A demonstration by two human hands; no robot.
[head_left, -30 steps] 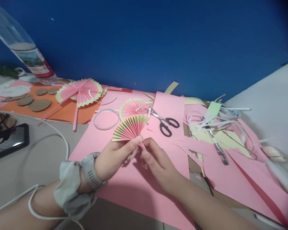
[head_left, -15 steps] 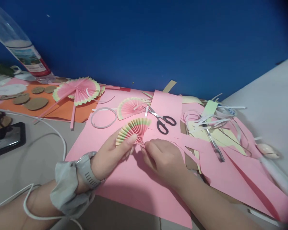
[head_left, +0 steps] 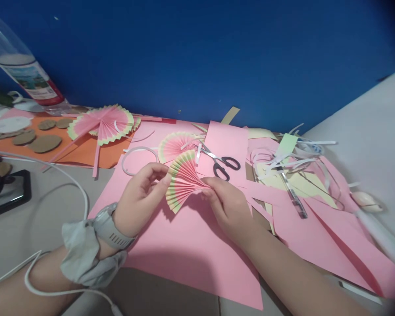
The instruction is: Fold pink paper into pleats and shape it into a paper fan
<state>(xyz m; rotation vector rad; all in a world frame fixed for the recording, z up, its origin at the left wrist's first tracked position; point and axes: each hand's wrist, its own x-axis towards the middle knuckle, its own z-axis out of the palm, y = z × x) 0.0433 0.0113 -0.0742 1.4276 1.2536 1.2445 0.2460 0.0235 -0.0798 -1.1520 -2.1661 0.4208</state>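
A pleated paper fan (head_left: 186,180), pink with a green and yellow rim, is spread in front of me above a pink paper sheet (head_left: 184,259). My right hand (head_left: 227,204) pinches its gathered point. At the rim on the other side, the curled fingers and thumb of my left hand (head_left: 143,191) hold the outer folds. Just behind lies a second pleated fan (head_left: 174,145), with black-handled scissors (head_left: 222,162) partly open beside it.
Finished round fans (head_left: 102,123) with pink strips lie on orange paper near cardboard discs (head_left: 45,143). A bottle (head_left: 33,79) leans at the back left, above a phone (head_left: 9,193). Paper strips (head_left: 266,164) and a pen (head_left: 294,195) are at right. A white cable (head_left: 61,289) crosses my left forearm.
The fan has turned so its rim faces left and its folds have spread wider. My left hand has shifted left to the rim, while my right hand has risen slightly, still at the point.
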